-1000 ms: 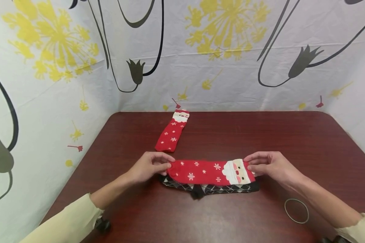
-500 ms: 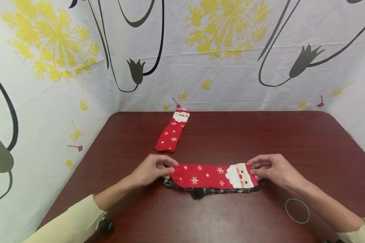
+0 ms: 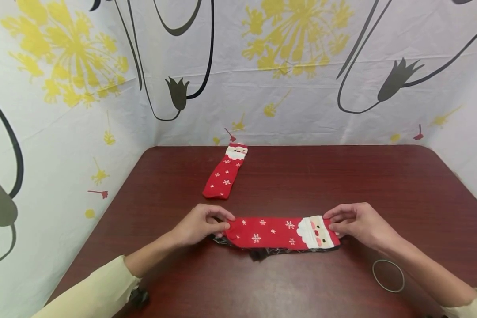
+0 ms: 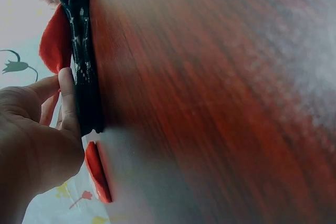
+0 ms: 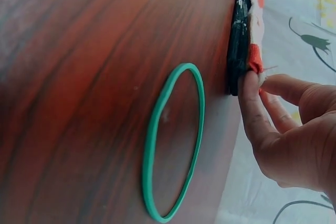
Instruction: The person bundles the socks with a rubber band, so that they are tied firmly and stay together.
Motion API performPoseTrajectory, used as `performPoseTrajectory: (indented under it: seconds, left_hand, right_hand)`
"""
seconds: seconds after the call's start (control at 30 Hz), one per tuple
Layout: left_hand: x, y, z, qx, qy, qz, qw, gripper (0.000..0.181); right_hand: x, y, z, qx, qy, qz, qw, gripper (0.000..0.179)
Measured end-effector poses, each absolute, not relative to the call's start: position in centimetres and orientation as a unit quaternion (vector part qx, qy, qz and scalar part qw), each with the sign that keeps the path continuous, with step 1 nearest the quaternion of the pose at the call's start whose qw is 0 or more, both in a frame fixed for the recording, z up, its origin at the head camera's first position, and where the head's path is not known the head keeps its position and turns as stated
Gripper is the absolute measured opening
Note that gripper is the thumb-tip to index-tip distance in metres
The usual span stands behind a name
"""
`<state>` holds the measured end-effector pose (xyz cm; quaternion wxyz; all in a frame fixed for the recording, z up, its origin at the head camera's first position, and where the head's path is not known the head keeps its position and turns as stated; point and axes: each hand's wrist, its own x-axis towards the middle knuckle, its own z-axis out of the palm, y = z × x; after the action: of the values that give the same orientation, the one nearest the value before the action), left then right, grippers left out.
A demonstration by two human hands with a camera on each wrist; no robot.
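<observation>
A red sock [image 3: 270,233] with white snowflakes and a Santa face lies stretched sideways over black patterned socks [image 3: 280,251], whose near edge shows beneath it. My left hand [image 3: 200,225] pinches the red sock's toe end between thumb and fingers. At the Santa-face cuff, my right hand [image 3: 359,224] pinches the other end. From the left wrist, the red sock [image 4: 55,40] bulges up above the black socks [image 4: 85,77]. The right wrist view has the red cuff [image 5: 254,59] right against the black socks [image 5: 239,45], my right fingertips at its corner.
A second red Santa sock [image 3: 224,174] lies at the back left of the dark red wooden table [image 3: 342,176]. A green rubber band [image 5: 149,150] rests on the table near my right forearm. A patterned white cloth [image 3: 294,115] hangs behind the table.
Both hands have brought the red sock slightly nearer to me and to the right. It now covers more of the black socks. The other red sock and the rubber band stay put.
</observation>
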<state>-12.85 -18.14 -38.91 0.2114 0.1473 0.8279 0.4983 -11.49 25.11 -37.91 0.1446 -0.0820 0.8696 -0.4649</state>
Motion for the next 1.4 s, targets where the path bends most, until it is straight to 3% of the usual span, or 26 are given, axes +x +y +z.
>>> performPoseTrajectory:
  seconds: [0.67, 1.13, 1.4]
  left_hand:
    - [-12.1, -17.4, -39.2, 0.187, 0.888, 0.403, 0.122, 0.024]
    - [-11.4, -17.1, -39.7, 0.215, 0.908, 0.355, 0.055, 0.026]
    - [-11.3, -17.1, -39.6, 0.213, 0.913, 0.344, 0.047, 0.026]
  right_hand:
    - [-11.1, 24.5, -38.2, -0.100, 0.922, -0.366, 0.075, 0.026]
    - [-11.0, 24.6, -38.5, -0.095, 0.925, -0.362, 0.070, 0.035]
    - [-11.0, 25.0, -38.5, -0.090, 0.919, -0.374, 0.088, 0.037]
